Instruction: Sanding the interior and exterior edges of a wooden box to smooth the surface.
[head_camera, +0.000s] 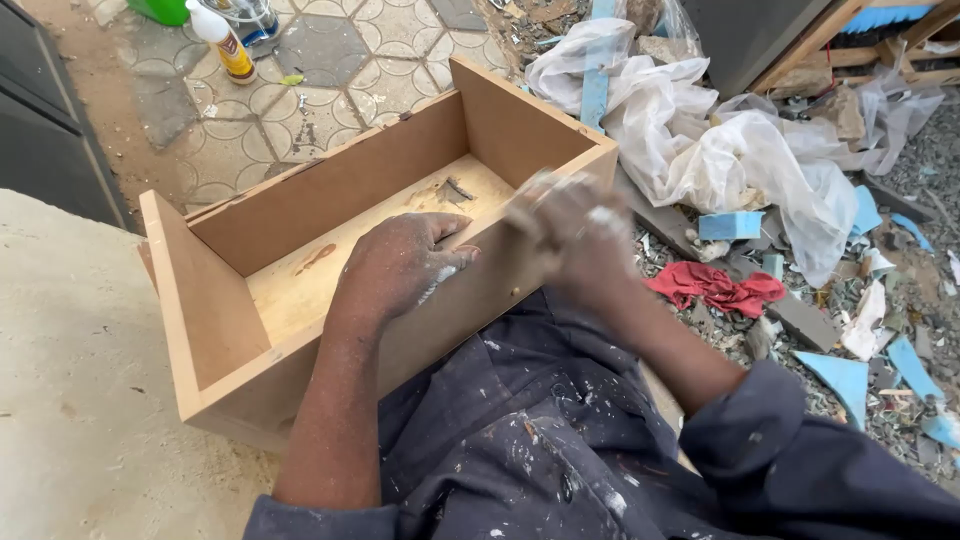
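Two hands on one open wooden box (300, 250), propped on the lap, near wall toward the person.

Left hand (405, 262) lies draped over the near wall's top edge, fingers loosely spread, gripping nothing but the board. Right hand (568, 225) is motion-blurred at the same edge near the right corner; can't tell whether it's curled on something or empty. Both are smeared with white paste. Risks, as I read it: the box is only balanced on the knees, so a hard push at the right corner could tip it toward the rubble; wet paste could smear onto clean faces. Around: crumpled white plastic sheeting (720, 140) and red rag (715, 287) just right of the box, blue foam offcuts (730, 225) scattered in the debris, glue bottle (225, 40) well apart on the paving. A beige slab (80, 400) crowds the left side.
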